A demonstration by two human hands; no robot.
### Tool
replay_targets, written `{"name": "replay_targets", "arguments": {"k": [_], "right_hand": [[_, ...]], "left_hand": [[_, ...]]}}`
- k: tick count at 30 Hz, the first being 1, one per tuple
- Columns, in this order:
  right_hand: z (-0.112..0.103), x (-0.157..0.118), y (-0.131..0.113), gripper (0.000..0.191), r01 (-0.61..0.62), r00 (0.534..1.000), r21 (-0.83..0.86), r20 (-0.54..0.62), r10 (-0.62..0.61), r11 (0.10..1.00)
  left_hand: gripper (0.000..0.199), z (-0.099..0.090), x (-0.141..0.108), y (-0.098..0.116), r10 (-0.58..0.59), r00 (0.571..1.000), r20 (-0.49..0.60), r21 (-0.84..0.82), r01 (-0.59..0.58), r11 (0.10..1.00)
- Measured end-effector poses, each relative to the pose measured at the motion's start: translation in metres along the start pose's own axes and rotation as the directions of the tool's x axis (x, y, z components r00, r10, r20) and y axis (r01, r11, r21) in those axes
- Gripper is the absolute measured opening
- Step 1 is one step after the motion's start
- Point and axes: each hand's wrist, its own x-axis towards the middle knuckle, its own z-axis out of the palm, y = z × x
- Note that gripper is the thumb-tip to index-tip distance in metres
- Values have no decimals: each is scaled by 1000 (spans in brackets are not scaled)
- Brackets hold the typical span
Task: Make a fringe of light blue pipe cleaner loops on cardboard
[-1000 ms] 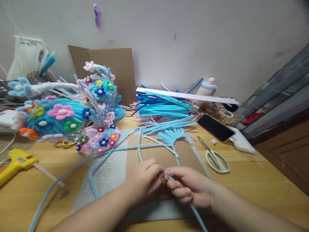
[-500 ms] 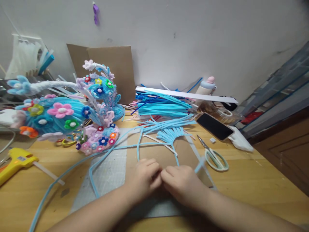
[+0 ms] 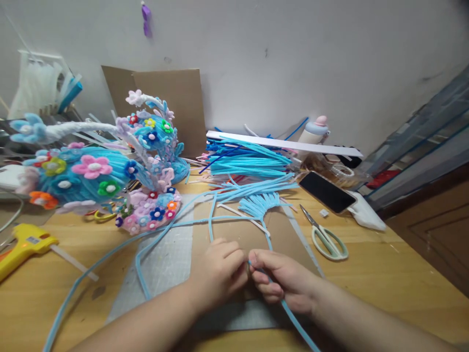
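Note:
My left hand point(image 3: 222, 269) is closed over the cardboard, fingers curled round a light blue pipe cleaner point(image 3: 211, 226) that rises beyond its knuckles. Close beside it, my right hand point(image 3: 286, 281) pinches a light blue pipe cleaner point(image 3: 298, 322), which crosses the fingers and trails to the lower right. The fingertips hide whether both hands hold one and the same stem. Just beyond lies a fan-shaped piece of looped light blue pipe cleaners point(image 3: 258, 204), its tail running down towards my right hand. Beneath everything are a brown cardboard sheet point(image 3: 234, 230) and a pale cutting mat point(image 3: 164, 264).
Flower-covered pipe-cleaner baskets point(image 3: 88, 171) stand at left, near a yellow glue gun point(image 3: 31, 247). Bundled blue pipe cleaners point(image 3: 249, 161) lie at the back. Scissors point(image 3: 326, 239), a phone point(image 3: 328, 192) and a bottle point(image 3: 314, 133) are on the right. Upright cardboard point(image 3: 172, 102) leans on the wall.
My right hand has turned so its curled fingers show. The pipe cleaner that stuck out to the upper right of that hand now runs to the lower right. My left hand has barely moved.

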Motion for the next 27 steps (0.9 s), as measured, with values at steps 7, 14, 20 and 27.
{"name": "replay_targets", "arguments": {"k": [7, 14, 20, 27], "right_hand": [[5, -11, 13, 18, 295, 650, -955, 210, -731, -12], [1, -16, 1, 18, 118, 967, -507, -136, -215, 854], [-7, -14, -6, 18, -161, 986, 254, 92, 142, 954], [-13, -11, -3, 16, -303, 946, 361, 224, 234, 882]], "left_hand": [[7, -1, 0, 3, -133, 988, 77, -172, 144, 975], [10, -4, 1, -2, -51, 993, 105, -165, 68, 984], [12, -5, 1, -2, -32, 997, 76, -184, 46, 982], [19, -7, 3, -3, 25, 997, 79, -43, -22, 999]]}}
